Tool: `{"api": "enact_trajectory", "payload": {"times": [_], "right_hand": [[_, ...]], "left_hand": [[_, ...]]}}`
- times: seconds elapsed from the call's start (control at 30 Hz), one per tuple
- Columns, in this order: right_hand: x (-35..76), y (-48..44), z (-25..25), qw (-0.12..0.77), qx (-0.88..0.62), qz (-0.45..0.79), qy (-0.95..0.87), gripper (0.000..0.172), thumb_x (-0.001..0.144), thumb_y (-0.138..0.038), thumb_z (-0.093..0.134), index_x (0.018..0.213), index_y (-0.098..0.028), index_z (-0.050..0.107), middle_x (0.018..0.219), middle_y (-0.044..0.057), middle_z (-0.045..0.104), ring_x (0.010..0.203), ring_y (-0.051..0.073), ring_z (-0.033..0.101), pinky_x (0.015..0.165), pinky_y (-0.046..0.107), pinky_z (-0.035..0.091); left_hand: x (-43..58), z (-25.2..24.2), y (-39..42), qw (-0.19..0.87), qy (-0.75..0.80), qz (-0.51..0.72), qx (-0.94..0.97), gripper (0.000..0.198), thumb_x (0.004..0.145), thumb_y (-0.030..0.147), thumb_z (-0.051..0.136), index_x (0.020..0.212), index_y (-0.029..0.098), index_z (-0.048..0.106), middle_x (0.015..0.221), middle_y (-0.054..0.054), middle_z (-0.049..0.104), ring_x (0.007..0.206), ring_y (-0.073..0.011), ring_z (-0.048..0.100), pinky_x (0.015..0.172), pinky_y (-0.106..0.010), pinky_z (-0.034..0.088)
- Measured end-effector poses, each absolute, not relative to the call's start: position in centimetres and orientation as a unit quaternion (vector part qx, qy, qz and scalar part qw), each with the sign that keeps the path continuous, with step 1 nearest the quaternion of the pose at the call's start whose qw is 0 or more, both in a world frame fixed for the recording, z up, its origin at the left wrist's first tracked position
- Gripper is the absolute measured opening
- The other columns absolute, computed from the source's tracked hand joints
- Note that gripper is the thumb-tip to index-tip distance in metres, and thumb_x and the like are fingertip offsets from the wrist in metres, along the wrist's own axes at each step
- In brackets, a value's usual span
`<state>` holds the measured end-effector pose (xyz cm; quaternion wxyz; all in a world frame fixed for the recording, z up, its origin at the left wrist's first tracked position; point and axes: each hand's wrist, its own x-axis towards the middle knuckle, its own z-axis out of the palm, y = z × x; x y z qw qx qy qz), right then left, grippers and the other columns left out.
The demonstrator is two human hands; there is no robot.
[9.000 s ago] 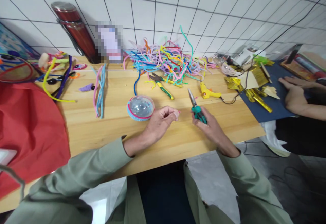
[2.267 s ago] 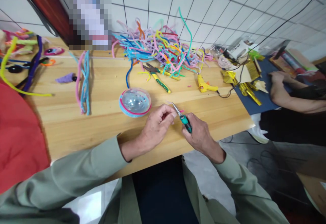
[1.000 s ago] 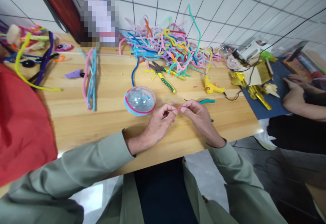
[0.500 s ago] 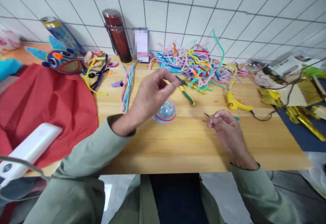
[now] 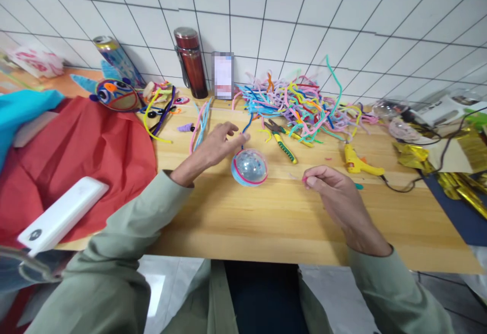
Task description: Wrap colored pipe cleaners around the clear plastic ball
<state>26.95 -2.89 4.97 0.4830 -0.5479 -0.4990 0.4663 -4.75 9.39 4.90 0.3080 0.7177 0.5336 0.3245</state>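
One wooden table (image 5: 266, 222) bears one red cloth (image 5: 83, 156), one pipe-cleaner heap (image 5: 300, 106), one clear half-sphere (image 5: 249, 167) and one yellow glue gun (image 5: 357, 160). The left hand (image 5: 213, 146), fingers spread, lies just beside the half-sphere. The right hand (image 5: 335, 197) pinches a pink pipe-cleaner scrap (image 5: 304, 178) at its fingertips, and it mostly hides a teal tool (image 5: 358, 186).

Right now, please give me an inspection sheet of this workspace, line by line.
Surface: wooden table.
Things in hand: small pink piece pinched by right hand; clear dome beside left hand.
Clutter: pipe cleaner pile, yellow pliers, glue gun, gold foil.
Fingers: left spread open, holding nothing; right closed on the small pink piece.
Cables: black cable from the glue gun.
Surroundings: tiled wall, red flask, red cloth.
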Motion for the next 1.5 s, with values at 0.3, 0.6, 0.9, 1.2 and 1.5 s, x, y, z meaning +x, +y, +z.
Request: {"api": "enact_trajectory", "payload": {"times": [0.3, 0.6, 0.9, 1.2, 1.5], "right_hand": [[25.6, -1.7, 5.1, 0.488, -0.516, 0.485, -0.510, 0.022, 0.078, -0.040, 0.093, 0.085, -0.026, 0.078, 0.080, 0.000, 0.079, 0.073, 0.017, 0.071, 0.070, 0.032, 0.058], [24.4, -2.0, 4.8, 0.492, -0.485, 0.402, -0.601, 0.004, 0.092, -0.034, 0.083, 0.090, -0.030, 0.081, 0.136, 0.003, 0.076, 0.138, 0.027, 0.065, 0.117, 0.047, 0.052], [21.8, -1.5, 4.4, 0.446, -0.480, 0.418, -0.629, 0.015, 0.096, -0.044, 0.082, 0.092, -0.030, 0.080, 0.153, 0.005, 0.067, 0.151, 0.031, 0.057, 0.126, 0.054, 0.046], [21.4, -1.7, 4.3, 0.439, -0.479, 0.355, -0.672, 0.003, 0.094, -0.029, 0.078, 0.092, -0.030, 0.079, 0.149, 0.004, 0.068, 0.145, 0.030, 0.061, 0.125, 0.055, 0.045], [21.3, -1.9, 4.7, 0.433, -0.476, 0.309, -0.700, 0.013, 0.093, -0.020, 0.073, 0.096, -0.032, 0.078, 0.143, 0.003, 0.071, 0.141, 0.029, 0.063, 0.123, 0.054, 0.048]], "left_hand": [[-2.8, 4.2, 2.6, 0.425, 0.498, 0.302, 0.692, 0.057, 0.095, 0.070, 0.067, 0.122, 0.019, 0.065, 0.117, -0.011, 0.077, 0.105, -0.0286, 0.074, 0.095, -0.043, 0.060], [1.7, 2.1, 0.3, 0.349, 0.413, 0.356, 0.762, 0.069, 0.091, 0.051, 0.079, 0.143, 0.017, 0.049, 0.136, -0.020, 0.068, 0.123, -0.0348, 0.070, 0.108, -0.053, 0.058], [1.6, 0.7, -0.2, 0.339, 0.373, 0.400, 0.765, 0.062, 0.094, 0.044, 0.078, 0.143, 0.022, 0.047, 0.140, -0.019, 0.063, 0.131, -0.0340, 0.066, 0.112, -0.053, 0.055], [1.7, 0.0, -0.3, 0.313, 0.333, 0.437, 0.774, 0.061, 0.093, 0.043, 0.080, 0.142, 0.022, 0.049, 0.141, -0.018, 0.064, 0.133, -0.0344, 0.066, 0.113, -0.053, 0.055], [1.9, -0.6, -0.3, 0.312, 0.331, 0.442, 0.773, 0.063, 0.092, 0.044, 0.082, 0.142, 0.024, 0.049, 0.145, -0.018, 0.064, 0.137, -0.0352, 0.064, 0.117, -0.056, 0.053]]}}
